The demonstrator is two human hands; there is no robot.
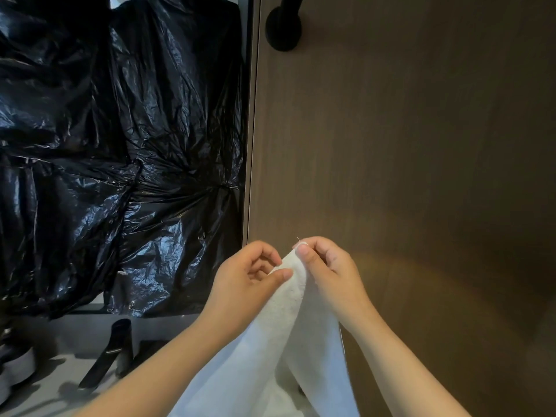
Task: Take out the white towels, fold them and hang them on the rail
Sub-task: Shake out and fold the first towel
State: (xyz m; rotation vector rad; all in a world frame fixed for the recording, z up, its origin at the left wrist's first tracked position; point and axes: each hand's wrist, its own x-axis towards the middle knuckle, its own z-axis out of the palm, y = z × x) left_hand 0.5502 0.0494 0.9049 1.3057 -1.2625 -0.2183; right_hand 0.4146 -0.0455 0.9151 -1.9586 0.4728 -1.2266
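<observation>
Closest in, the white towel (288,332) hangs in long folds between the two forearms, and its lower part runs off the bottom edge. Up at the towel's peak, both grips are on it. The right grip (326,266) has thumb and forefinger pinched tight on the very top corner, with the other fingers curled in behind. The left grip (249,278), just left of the towel, is half closed. Its thumb tip and forefinger tip nip the towel's left edge, and the rest of its fingers curl loosely. The two grips sit close together, with only the narrow peak of towel between them. Left of the towel and lower down, a grey counter (75,335) carries a black upright piece (122,341), too dark to make out. Farther back, up and left of the towel, crumpled black plastic bags (120,115) fill the space. Straight behind the towel stands a brown wood panel (406,130). High above the towel, a round black wall mount (284,31) sits on that panel.
</observation>
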